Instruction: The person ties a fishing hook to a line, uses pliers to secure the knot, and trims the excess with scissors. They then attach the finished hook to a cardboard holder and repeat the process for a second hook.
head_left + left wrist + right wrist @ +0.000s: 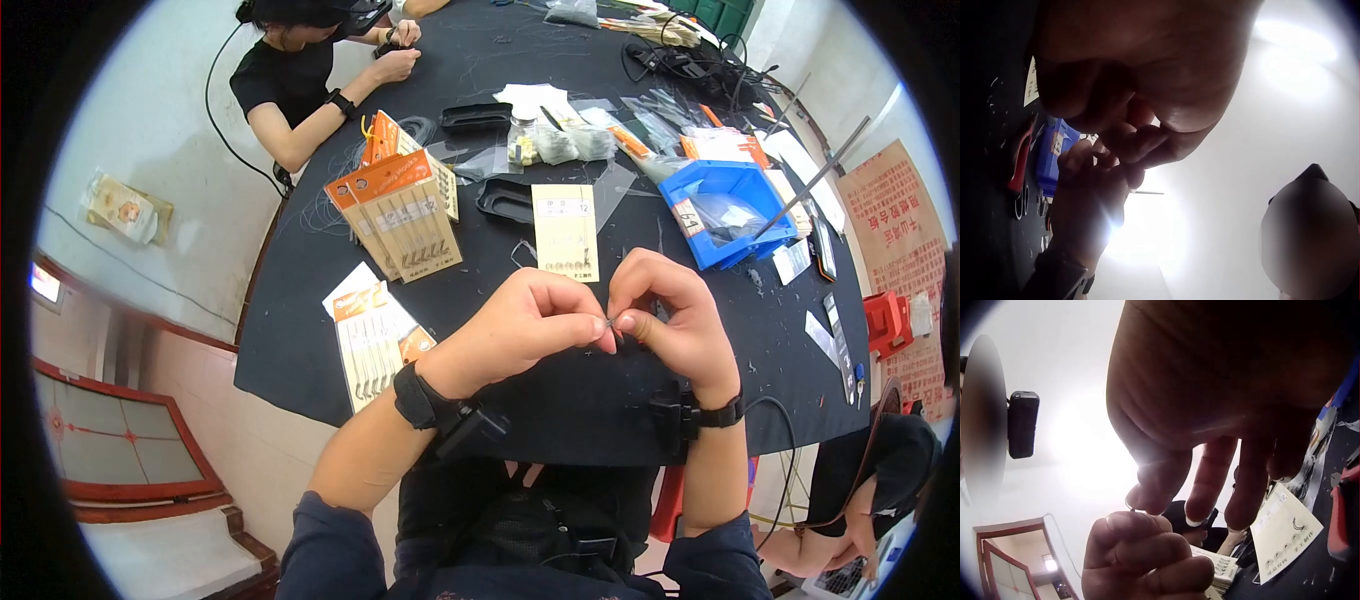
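Note:
My left hand [530,325] and right hand [680,325] meet above the black table, thumb and forefinger of each pinched together. Between their tips is a tiny fish hook [610,323], mostly covered by the fingers. Its thin curved metal shows in the right wrist view, where the fish hook [1129,505] sticks up by the right fingertips, just over the curled left hand [1144,556]. The other right fingers are spread loosely. Just beyond the hands lies a cream card [566,225] with a row of hooks along its bottom edge.
Stacked hook packets [400,215] stand at the left, another packet [365,340] nearer. A blue bin [715,175] sits at the right, black trays [505,200] farther back. A red-handled tool [1020,162] lies on the table. Another person [300,90] works at the far left.

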Action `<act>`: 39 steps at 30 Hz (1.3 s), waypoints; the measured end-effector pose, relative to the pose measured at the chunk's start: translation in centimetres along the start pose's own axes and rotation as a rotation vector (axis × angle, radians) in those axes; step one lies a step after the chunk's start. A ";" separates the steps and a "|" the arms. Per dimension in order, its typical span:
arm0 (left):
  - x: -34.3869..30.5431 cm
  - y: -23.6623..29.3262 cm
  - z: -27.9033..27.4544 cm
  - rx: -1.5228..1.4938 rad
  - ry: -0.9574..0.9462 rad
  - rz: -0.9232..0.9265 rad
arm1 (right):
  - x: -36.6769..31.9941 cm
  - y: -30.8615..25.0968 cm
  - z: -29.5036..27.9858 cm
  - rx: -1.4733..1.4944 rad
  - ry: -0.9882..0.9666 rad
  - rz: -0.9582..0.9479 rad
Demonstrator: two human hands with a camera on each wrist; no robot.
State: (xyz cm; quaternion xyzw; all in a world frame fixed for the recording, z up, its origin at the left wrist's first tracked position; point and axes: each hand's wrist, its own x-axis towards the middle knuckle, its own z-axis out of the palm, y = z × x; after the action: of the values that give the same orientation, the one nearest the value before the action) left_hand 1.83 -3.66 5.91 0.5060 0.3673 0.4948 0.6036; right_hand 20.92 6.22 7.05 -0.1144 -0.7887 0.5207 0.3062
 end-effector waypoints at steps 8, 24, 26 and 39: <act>0.1 -0.3 -0.3 -0.022 0.152 0.000 | -0.2 0.2 -0.5 0.015 0.198 0.211; 0.9 -1.4 -0.8 0.010 0.421 0.158 | -0.8 -0.5 3.7 -1.103 0.166 0.518; 0.8 -1.3 -0.9 0.020 0.437 0.170 | -0.6 -0.3 3.6 -1.028 0.124 0.538; 0.5 -0.5 -1.8 -0.111 0.476 0.111 | 0.5 -1.0 -1.1 0.465 0.346 0.557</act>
State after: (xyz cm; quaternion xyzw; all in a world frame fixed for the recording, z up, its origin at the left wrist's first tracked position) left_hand 0.32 -2.76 5.05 0.3606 0.4428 0.6518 0.4990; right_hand 21.33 6.88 8.37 -0.3376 -0.5254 0.7214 0.2992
